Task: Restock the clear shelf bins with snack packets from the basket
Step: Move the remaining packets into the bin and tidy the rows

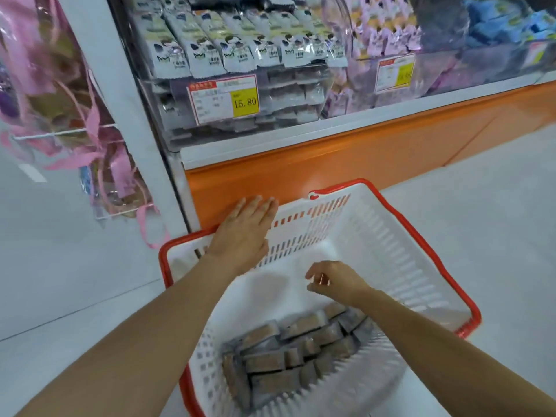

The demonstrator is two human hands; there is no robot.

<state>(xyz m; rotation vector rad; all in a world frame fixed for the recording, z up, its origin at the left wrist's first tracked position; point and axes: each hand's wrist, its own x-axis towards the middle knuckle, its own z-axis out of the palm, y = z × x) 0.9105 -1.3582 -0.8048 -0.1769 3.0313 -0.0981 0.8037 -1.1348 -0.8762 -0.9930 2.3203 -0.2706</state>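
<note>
Far left: pink ribboned gift bags point(60, 100) hang on a wire hook, blurred. A white upright point(126, 100) stands just beside them, at the shelf's edge.

Left clear bin point(156, 85): full of grey-white snack packs point(210, 52) in rows. A price tag point(224, 99) on its front reads 15.80.

Below the bins there is a white ledge, then an orange base panel point(361, 152).

Left hand point(245, 227): flat, palm down, fingers straight and together. It sits at the basket's far-left rim, against the orange panel. It looks to be resting on the rim, but the contact isn't clear from this angle. It holds nothing.

Basket point(421, 266): white slotted walls, red rim, on the pale floor in front of the shelf, tilted in view. The far half of its bottom is bare.

Brown packets point(288, 350): clear-wrapped blocks stacked in the basket's near end, between the two forearms.

Right hand point(334, 281): inside the basket, above its bare bottom, just beyond the stack. The fingers are loosely curled, thumb near the fingertips, with nothing in them. It is not touching the packets.

Right of the first bin, a second clear bin point(355, 85) holds purple packs point(388, 40) and has its own yellow-marked tag point(395, 75), which is unreadable. Far right: blue packs point(496, 22), blurred.
</note>
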